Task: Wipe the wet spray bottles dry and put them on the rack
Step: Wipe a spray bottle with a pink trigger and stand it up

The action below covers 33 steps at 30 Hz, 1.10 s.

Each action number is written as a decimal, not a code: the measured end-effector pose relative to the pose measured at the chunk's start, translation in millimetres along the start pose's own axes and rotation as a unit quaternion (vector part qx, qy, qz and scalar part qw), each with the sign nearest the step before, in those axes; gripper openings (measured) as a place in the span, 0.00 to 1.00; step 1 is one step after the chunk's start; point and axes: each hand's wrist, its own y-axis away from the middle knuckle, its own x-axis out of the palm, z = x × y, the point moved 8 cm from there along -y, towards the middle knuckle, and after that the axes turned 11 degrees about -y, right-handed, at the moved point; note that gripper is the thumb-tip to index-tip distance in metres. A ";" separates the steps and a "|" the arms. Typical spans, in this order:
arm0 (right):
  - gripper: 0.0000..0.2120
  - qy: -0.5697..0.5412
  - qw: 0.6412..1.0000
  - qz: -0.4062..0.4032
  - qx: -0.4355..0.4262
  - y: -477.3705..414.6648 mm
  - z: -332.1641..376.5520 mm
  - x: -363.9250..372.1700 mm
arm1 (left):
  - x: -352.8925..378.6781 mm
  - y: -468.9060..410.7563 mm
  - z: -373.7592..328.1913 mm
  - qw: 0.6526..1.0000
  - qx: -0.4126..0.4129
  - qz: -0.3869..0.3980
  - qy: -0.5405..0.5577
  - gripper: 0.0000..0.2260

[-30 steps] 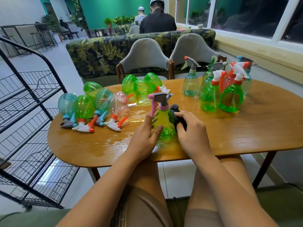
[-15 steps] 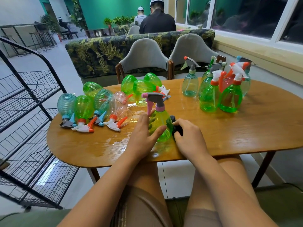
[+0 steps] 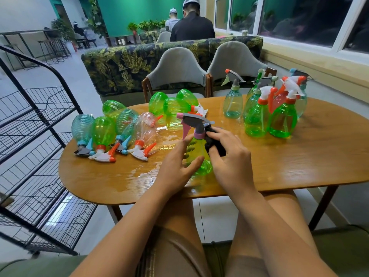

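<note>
- We find the left hand [image 3: 175, 166] gripping the bottle [image 3: 196, 156] round its body. The bottle is upright at the near side of the table [image 3: 299, 162], on a wet patch.
- The right hand [image 3: 229, 158] grips a dark cloth [image 3: 214, 142], pressed against the bottle's shoulder.
- Lying bottles [image 3: 103, 132] are at the left, standing bottles [image 3: 281, 118] at the right.
- The rack [image 3: 40, 136] stands left of the table.

We see bare table [image 3: 299, 168] at the front right, free to pass over. On the left, 4 lying bottles [image 3: 103, 134] block the way to the rack [image 3: 40, 124]; standing bottles [image 3: 279, 118] crowd the far right.
</note>
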 end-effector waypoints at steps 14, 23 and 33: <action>0.11 0.041 0.976 0.114 0.179 12.2 -60.4 10.5 | 0.7 -0.5 -1.5 1.000 0.010 0.000 -0.015 0.36; 0.09 0.106 0.967 0.156 0.171 17.8 -63.5 19.0 | -1.7 0.8 2.0 1.000 0.003 -0.016 -0.020 0.37; 0.11 0.107 0.989 0.072 0.077 8.0 -26.4 7.2 | -2.2 2.6 2.4 1.000 -0.013 -0.010 -0.010 0.36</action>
